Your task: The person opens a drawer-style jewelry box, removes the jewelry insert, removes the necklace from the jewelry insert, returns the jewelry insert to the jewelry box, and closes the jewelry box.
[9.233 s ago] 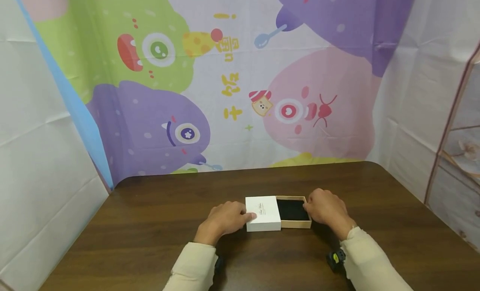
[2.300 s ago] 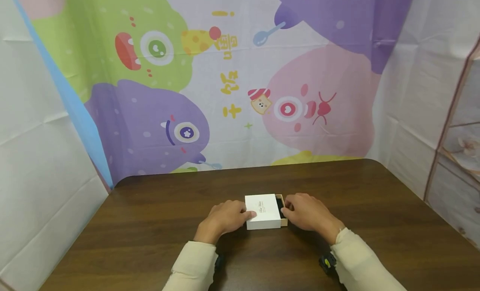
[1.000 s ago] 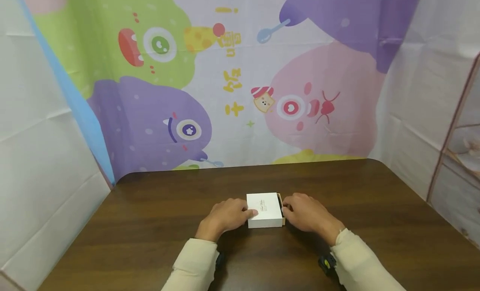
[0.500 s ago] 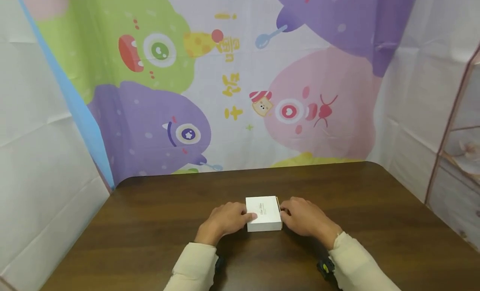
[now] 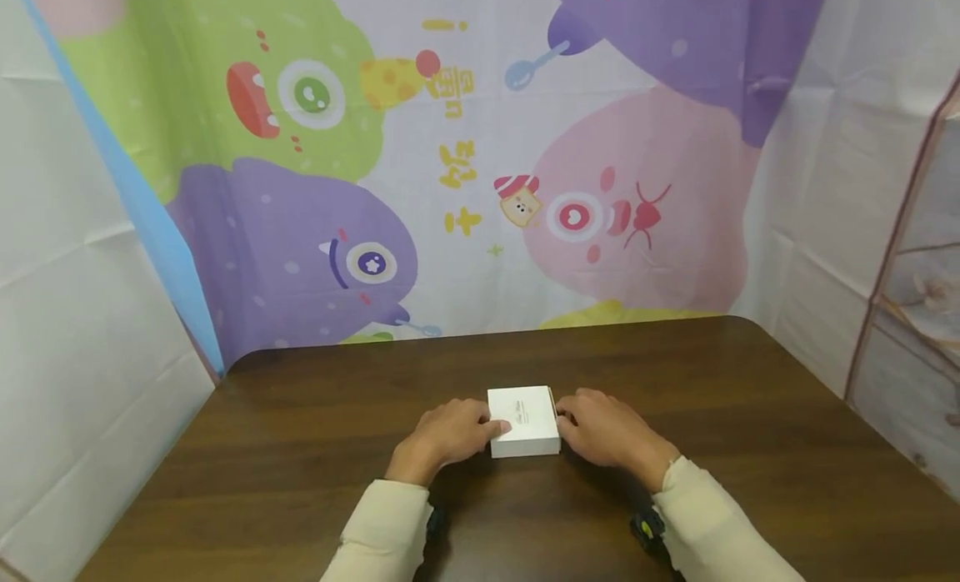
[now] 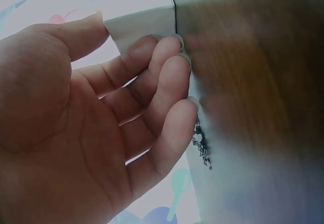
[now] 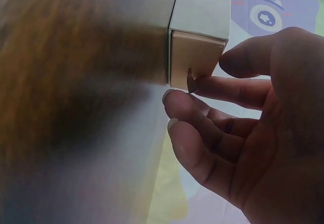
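A white drawer-style gift box (image 5: 522,419) with small printed lettering lies on the brown table. My left hand (image 5: 450,430) grips the left end of its sleeve, thumb on the top and fingers against the end face. At the opposite end my right hand (image 5: 611,430) has its fingertips against the tan inner tray (image 7: 188,57), which sits almost flush with the sleeve. A small dark pull tab (image 7: 191,82) sticks out of the tray's end beside the index finger, and the thumb lies near the sleeve's edge. The inside of the tray is hidden.
The wood-grain table (image 5: 322,398) extends on all sides of the box. Behind it hangs a cloth printed with cartoon monsters (image 5: 465,148). Pale cloth walls stand left (image 5: 82,315) and right (image 5: 817,232).
Earlier the tan tray with its black lining stood about halfway out on the right. My right hand has moved left, pushing it into the sleeve, while my left hand kept its hold.
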`<state>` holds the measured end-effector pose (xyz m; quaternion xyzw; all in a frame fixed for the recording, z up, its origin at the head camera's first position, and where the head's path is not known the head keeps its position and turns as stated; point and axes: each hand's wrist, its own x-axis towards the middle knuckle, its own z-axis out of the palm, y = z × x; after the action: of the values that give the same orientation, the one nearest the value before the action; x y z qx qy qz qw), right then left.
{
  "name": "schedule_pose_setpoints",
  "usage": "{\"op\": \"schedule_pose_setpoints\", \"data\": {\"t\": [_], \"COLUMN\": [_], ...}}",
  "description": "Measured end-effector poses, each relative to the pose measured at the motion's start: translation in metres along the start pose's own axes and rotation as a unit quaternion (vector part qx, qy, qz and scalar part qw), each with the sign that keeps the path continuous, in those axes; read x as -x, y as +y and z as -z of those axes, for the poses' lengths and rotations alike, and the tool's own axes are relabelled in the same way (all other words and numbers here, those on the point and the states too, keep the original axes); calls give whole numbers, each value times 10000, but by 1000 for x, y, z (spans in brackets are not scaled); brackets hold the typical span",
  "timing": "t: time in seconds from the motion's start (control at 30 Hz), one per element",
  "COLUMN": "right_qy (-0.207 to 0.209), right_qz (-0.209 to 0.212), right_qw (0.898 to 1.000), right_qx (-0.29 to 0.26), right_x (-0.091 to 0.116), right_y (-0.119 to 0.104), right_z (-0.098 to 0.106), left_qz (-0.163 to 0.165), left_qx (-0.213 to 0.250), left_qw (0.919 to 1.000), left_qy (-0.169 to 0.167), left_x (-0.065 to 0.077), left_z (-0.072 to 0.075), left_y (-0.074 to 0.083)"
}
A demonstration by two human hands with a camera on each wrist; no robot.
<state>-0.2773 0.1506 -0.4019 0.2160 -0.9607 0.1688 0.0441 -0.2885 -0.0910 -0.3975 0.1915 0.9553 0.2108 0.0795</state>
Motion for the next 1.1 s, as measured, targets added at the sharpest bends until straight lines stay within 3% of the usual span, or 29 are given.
{"op": "schedule_pose_setpoints", "data": {"t": [0.23,0.77,1.1], "right_qy": [-61,-221,-319], "right_qz": [213,-6,-14], "right_qw": [9997,9993,9973], "right_qx": [-129,-290,-656], "right_x": [-3,-7,-7], "right_y": [2,6,7], "right_z": [-1,-3,-4], "left_qz": [-23,-40,-99], "left_qx": [32,65,250], "left_qw": [10000,10000,9996], "left_qy": [-23,62,35], "left_x": [-2,-4,-5], "left_z": [1,-1,1], "left_y": [-2,-3,-9]}}
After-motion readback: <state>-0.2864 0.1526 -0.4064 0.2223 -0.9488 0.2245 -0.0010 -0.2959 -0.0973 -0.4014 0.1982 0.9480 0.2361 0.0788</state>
